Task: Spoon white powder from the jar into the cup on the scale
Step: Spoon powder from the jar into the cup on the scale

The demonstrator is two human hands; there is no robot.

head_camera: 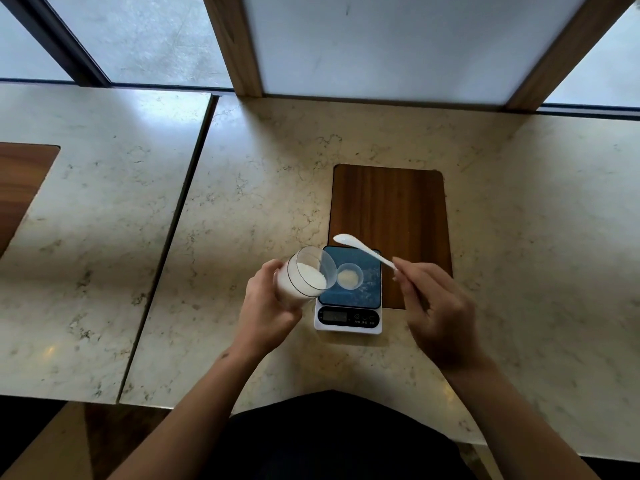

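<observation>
While left hand tilts jar — spoon aloft.

Daylight enters through the frosted window panes well beyond the fingertips, leaving soft glare on the marble counter. Near the person it dims. Straight edges bow outward; the picture is slightly soft.

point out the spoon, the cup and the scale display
spoon (367, 251), head view, middle of the white handle
cup (349, 278), head view, powder at its bottom
scale display (334, 316), head view, centre of the dark screen
</observation>
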